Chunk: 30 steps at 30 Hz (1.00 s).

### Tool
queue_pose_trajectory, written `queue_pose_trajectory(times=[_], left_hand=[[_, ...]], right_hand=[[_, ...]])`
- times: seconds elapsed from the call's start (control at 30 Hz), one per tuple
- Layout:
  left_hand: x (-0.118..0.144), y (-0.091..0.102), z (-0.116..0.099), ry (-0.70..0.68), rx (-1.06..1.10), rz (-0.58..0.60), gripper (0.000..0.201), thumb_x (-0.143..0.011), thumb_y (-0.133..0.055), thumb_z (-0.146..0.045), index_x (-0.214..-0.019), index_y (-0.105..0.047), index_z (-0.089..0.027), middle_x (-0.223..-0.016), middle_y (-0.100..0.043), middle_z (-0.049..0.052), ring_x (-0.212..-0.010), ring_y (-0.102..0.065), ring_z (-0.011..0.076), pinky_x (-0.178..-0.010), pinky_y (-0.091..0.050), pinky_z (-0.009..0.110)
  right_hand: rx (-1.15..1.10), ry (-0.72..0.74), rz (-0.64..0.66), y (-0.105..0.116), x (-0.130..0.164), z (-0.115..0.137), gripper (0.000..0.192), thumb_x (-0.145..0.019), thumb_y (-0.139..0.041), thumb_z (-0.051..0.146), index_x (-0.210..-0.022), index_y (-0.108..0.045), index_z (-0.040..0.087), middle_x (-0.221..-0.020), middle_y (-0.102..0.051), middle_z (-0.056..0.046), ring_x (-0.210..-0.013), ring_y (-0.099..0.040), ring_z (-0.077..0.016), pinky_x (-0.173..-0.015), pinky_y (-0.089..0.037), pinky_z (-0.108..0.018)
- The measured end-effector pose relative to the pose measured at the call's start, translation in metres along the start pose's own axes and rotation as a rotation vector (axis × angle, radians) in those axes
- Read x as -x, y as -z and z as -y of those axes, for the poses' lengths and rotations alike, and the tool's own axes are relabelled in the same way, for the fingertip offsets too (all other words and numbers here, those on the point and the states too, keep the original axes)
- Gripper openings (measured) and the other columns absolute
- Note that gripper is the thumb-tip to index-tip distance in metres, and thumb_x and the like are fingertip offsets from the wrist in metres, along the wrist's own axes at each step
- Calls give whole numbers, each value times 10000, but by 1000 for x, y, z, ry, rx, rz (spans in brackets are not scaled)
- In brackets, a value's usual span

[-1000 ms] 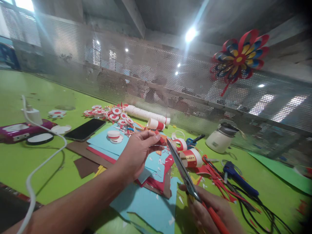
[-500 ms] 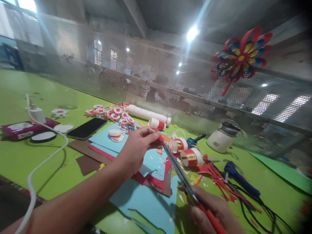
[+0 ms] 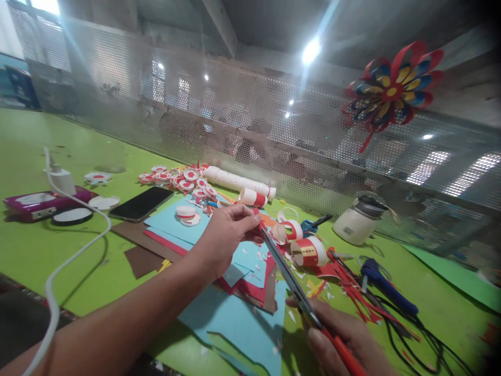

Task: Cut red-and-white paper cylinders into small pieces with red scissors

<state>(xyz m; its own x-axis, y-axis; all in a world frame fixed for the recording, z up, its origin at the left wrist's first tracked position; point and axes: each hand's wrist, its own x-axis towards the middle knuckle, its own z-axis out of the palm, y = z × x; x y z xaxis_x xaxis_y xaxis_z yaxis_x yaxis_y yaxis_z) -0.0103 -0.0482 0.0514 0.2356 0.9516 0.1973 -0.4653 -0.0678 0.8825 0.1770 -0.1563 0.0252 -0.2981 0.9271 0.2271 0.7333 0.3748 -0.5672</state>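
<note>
Between thumb and fingers, my left hand [image 3: 230,232] pinches a small piece of red paper [image 3: 261,224] above the stacked sheets. My right hand [image 3: 338,334], low at the right, grips a pair of scissors [image 3: 287,274] with red handles. The long blades point up and left, their tips at the red paper; whether they are parted there I cannot tell. Beneath the hands lie blue paper sheets [image 3: 172,222] over red and brown ones, strewn with small scraps. On the blue paper a short white and red paper ring [image 3: 185,212] rests on a white disc.
Red and white paper flowers [image 3: 190,175] are heaped at the back beside a white roll [image 3: 238,181]. Cut cups [image 3: 309,251], red strips [image 3: 358,292], a glue gun [image 3: 387,287] and a jug [image 3: 354,224] stand right. A phone [image 3: 141,202] and cabled power bank [image 3: 35,205] lie left.
The view has shifted very slightly. Both hands keep nearly the same pose, with the scissor tips still at the red paper.
</note>
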Motion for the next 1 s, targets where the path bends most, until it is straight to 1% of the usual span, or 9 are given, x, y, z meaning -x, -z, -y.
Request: queue_pose_trajectory(times=[0.17, 0.33, 0.53, 0.7, 0.9, 1.0], left_hand=[[0, 0, 0, -5, 2, 18, 162, -691, -619, -196, -584, -514, -136, -600, -593, 37, -563, -563, 126, -593, -455, 284], [-1, 1, 2, -17, -5, 23, 164, -697, -613, -199, -584, -512, -136, -603, -590, 40, -568, -563, 130, -593, -456, 288], [-1, 2, 3, -17, -4, 27, 161, -690, -618, -203, -583, -520, -134, -599, -590, 38, -565, -560, 129, -594, -450, 289], [-1, 2, 3, -14, 0, 30, 155, -683, -625, -202, -582, -531, -132, -595, -584, 32, -559, -555, 122, -589, -449, 283], [-1, 3, 2, 1, -4, 32, 150, -692, -616, -196, -590, -529, -128, -602, -587, 35, -563, -559, 122, -593, -452, 278], [-1, 3, 1, 3, -5, 30, 152, -693, -614, -195, -588, -526, -129, -600, -586, 33, -561, -559, 122, -593, -452, 278]], right_hand=[[-26, -6, -29, -1, -1, -1, 458, -841, -374, 517, -928, -668, 178, -591, -533, -1, -496, -430, -117, -459, -333, -202], [-20, -27, -33, -2, 0, -1, 442, -828, -394, 511, -889, -674, 174, -553, -471, 13, -471, -377, -107, -441, -309, -198], [-3, -26, -36, -3, 1, -3, 409, -831, -405, 477, -904, -681, 184, -545, -480, 13, -467, -381, -110, -436, -315, -194], [-4, -13, -65, -4, 1, -5, 419, -821, -411, 506, -848, -678, 185, -559, -509, 6, -481, -412, -118, -442, -332, -200], [-53, -33, -43, -4, 1, -3, 448, -833, -396, 510, -924, -668, 165, -551, -491, 13, -462, -382, -102, -432, -315, -198], [-54, -29, -35, -3, 1, -2, 434, -833, -400, 492, -953, -662, 168, -570, -507, 8, -477, -392, -105, -436, -317, -197]])
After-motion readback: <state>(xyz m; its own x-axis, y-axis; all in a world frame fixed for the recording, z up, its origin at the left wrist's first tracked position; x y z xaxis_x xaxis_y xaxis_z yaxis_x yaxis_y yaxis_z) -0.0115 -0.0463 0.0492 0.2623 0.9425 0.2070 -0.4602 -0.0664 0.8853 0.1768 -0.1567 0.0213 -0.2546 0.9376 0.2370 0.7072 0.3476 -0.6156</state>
